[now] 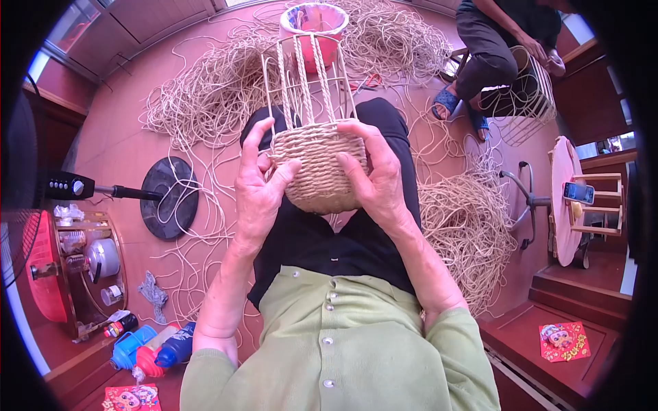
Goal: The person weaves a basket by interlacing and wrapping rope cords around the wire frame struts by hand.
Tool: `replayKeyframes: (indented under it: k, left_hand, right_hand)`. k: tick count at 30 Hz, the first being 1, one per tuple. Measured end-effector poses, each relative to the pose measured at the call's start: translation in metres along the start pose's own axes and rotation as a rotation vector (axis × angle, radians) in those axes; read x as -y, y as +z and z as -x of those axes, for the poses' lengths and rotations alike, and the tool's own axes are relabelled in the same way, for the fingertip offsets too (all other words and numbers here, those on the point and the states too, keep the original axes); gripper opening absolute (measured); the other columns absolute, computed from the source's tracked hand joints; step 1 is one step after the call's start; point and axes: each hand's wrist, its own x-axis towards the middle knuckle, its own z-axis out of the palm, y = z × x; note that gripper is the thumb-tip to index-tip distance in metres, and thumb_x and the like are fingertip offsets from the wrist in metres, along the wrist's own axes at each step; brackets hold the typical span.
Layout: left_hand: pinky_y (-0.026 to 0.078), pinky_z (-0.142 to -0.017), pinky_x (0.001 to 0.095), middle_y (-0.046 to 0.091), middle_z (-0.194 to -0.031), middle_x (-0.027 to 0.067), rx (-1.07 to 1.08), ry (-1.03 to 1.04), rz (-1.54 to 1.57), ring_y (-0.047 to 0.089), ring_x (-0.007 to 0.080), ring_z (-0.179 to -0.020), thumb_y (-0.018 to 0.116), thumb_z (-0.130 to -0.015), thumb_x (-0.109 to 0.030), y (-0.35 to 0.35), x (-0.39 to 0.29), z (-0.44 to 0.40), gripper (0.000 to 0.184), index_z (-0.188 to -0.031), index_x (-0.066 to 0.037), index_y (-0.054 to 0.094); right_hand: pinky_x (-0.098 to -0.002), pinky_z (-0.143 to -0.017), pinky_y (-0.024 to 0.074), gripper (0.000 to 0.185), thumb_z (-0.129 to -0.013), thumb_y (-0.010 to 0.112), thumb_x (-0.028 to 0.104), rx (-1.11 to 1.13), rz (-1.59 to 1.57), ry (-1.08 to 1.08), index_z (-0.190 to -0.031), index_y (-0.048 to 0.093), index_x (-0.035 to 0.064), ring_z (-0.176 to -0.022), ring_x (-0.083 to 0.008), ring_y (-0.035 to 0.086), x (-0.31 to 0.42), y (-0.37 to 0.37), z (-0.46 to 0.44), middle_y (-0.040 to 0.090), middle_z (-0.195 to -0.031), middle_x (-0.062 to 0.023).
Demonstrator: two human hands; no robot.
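Observation:
Between my knees I hold a half-woven basket on a thin frame. Its lower part is tightly woven in tan cord, while bare rods and a few cord-wrapped uprights show above. My left hand grips the left side, thumb pressed on the weave and index finger raised along the frame. At the opposite side, my right hand clasps the basket with its thumb on the weave and fingers bent over the woven edge. The fingers behind the basket are hidden.
Loose cord piles lie on the floor, with another heap at right. Ahead stands a pink bin near red-handled scissors. A seated person holds a wire frame. A fan base stands left.

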Motion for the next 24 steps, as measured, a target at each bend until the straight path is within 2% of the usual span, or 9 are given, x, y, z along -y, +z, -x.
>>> replayKeyframes:
  k: [4, 5, 9, 12, 16, 20, 21, 22, 24]
  left_hand:
    - [0.052, -0.085, 0.0225, 0.069, -0.11, 0.0024, 0.018, -0.039, -0.016, 0.064, 0.0065, -0.096, 0.066, -0.095, 0.003, 0.001, 0.007, -0.008, 0.043, -0.137, -0.004, 0.058]
    - [0.052, -0.084, 0.0223, 0.069, -0.111, 0.0023, 0.031, -0.039, -0.007, 0.064, 0.0064, -0.096, 0.067, -0.095, 0.003, 0.003, 0.008, -0.007, 0.042, -0.136, -0.004, 0.059]
    - [0.052, -0.085, 0.0219, 0.068, -0.111, 0.002, 0.07, -0.059, -0.019, 0.064, 0.0064, -0.096, 0.067, -0.094, 0.004, 0.007, -0.003, -0.007, 0.039, -0.132, -0.003, 0.06]
    - [0.051, -0.087, 0.0219, 0.067, -0.115, 0.0036, 0.102, -0.052, -0.05, 0.063, 0.0073, -0.1, 0.066, -0.094, 0.006, 0.007, -0.003, -0.006, 0.041, -0.133, -0.003, 0.06]
    - [0.051, -0.087, 0.0222, 0.066, -0.119, 0.0051, 0.141, -0.065, -0.048, 0.063, 0.0077, -0.102, 0.064, -0.095, 0.006, 0.007, -0.007, -0.007, 0.044, -0.138, -0.003, 0.058]
    - [0.049, -0.066, 0.0197, 0.07, -0.103, 0.0041, 0.179, -0.104, -0.141, 0.061, 0.005, -0.076, 0.063, -0.097, 0.002, -0.002, -0.023, -0.008, 0.044, -0.14, -0.004, 0.057]
    - [0.047, -0.06, 0.0191, 0.071, -0.098, 0.0038, 0.182, -0.135, -0.155, 0.06, 0.0042, -0.068, 0.062, -0.098, 0.001, -0.005, -0.028, -0.007, 0.044, -0.141, -0.004, 0.057]
    - [0.038, -0.049, 0.0184, 0.071, -0.087, 0.003, 0.043, -0.014, -0.188, 0.05, 0.0024, -0.054, 0.061, -0.099, -0.001, -0.002, -0.028, -0.007, 0.042, -0.141, -0.005, 0.057]
    - [0.045, -0.055, 0.0204, 0.072, -0.088, 0.0055, -0.039, 0.001, -0.248, 0.057, 0.0047, -0.061, 0.061, -0.098, 0.0, -0.025, -0.036, -0.005, 0.036, -0.134, -0.003, 0.06]
  right_hand:
    - [-0.0351, -0.085, 0.0549, 0.023, -0.088, 0.071, 0.0, -0.129, -0.126, 0.202, -0.11, 0.065, 0.0024, -0.097, -0.0264, 0.072, -0.008, 0.003, 0.003, 0.071, -0.102, -0.0124]
    - [-0.0305, -0.077, 0.0545, 0.018, -0.088, 0.072, 0.0, -0.158, -0.098, 0.24, -0.104, 0.066, 0.0023, -0.086, -0.0202, 0.071, -0.009, 0.002, 0.006, 0.071, -0.095, -0.0095]
    - [-0.0258, -0.065, 0.0488, 0.016, -0.086, 0.074, -0.001, -0.225, -0.164, 0.262, -0.1, 0.068, 0.0031, -0.074, -0.0095, 0.063, -0.009, 0.0, 0.006, 0.068, -0.09, -0.0048]
    - [-0.0281, -0.065, 0.05, 0.014, -0.087, 0.074, -0.001, -0.213, -0.138, 0.282, -0.098, 0.067, 0.0032, -0.075, -0.0134, 0.065, -0.006, -0.006, 0.006, 0.068, -0.088, -0.0059]
    - [-0.0309, -0.068, 0.0522, 0.015, -0.089, 0.073, 0.0, -0.25, 0.123, 0.094, -0.101, 0.064, 0.0044, -0.076, -0.0213, 0.068, -0.012, -0.002, 0.002, 0.069, -0.088, -0.0097]
    - [-0.035, -0.069, 0.054, 0.014, -0.093, 0.069, 0.004, -0.144, -0.001, 0.381, -0.106, 0.064, 0.0051, -0.074, -0.0278, 0.068, -0.003, -0.022, 0.007, 0.07, -0.092, -0.009]
    - [-0.0322, -0.072, 0.053, 0.017, -0.095, 0.067, 0.005, -0.125, 0.038, 0.35, -0.112, 0.064, 0.0045, -0.078, -0.0238, 0.067, -0.001, -0.03, 0.011, 0.07, -0.097, -0.0087]
    - [-0.0309, -0.073, 0.0523, 0.018, -0.096, 0.067, 0.005, -0.123, 0.176, 0.243, -0.114, 0.063, 0.0043, -0.08, -0.0214, 0.066, 0.003, -0.033, 0.012, 0.07, -0.099, -0.0088]
    - [-0.0281, -0.078, 0.0507, 0.02, -0.097, 0.066, 0.006, -0.091, 0.391, 0.079, -0.117, 0.062, 0.004, -0.088, -0.0153, 0.064, 0.011, -0.036, 0.014, 0.069, -0.105, -0.0086]
